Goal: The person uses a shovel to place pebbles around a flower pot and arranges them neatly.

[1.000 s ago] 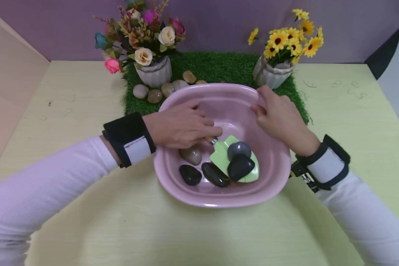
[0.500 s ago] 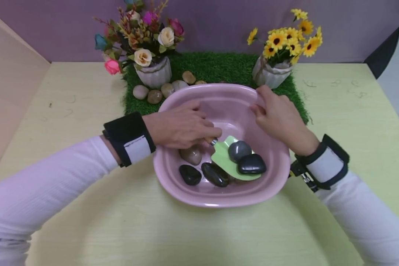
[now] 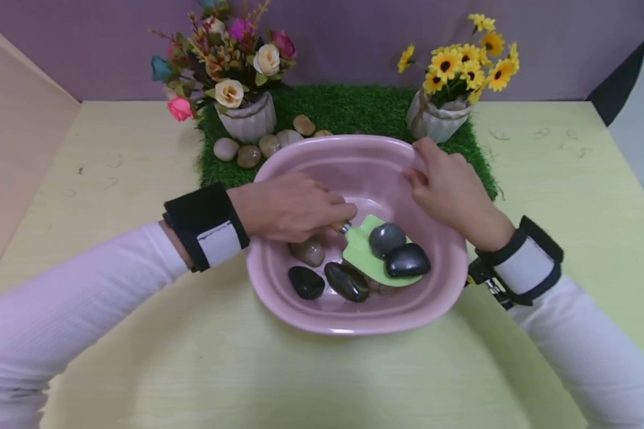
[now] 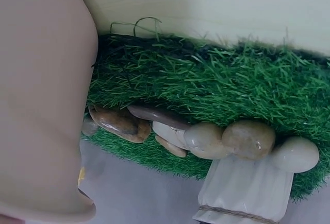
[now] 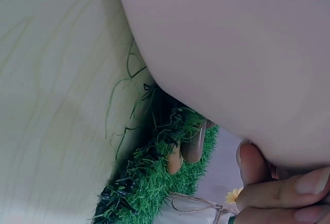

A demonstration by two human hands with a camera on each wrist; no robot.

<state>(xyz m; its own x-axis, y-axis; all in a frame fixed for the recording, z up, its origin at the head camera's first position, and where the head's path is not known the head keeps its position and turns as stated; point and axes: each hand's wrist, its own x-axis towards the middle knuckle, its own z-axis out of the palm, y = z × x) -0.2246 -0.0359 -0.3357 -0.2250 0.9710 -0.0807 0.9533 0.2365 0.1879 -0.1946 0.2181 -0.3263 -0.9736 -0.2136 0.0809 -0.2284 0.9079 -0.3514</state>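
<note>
In the head view my left hand reaches over the left rim of a pink basin and grips the wooden handle of a small green trowel. On the trowel's blade lie a grey stone and a black stone, side by side. Beneath and left of the blade, a dark oblong stone, another black stone and a brownish stone rest on the basin floor. My right hand holds the basin's far right rim, its fingers curled against the outer wall in the right wrist view.
Behind the basin lies an artificial grass mat with several pebbles on it. Potted mixed flowers stand at its left, potted yellow flowers at its right. A purple wall rises behind the table.
The trowel's blade has tilted and risen a little, showing more of the stones below. The black stone on it has shifted right. My right hand stays on the rim.
</note>
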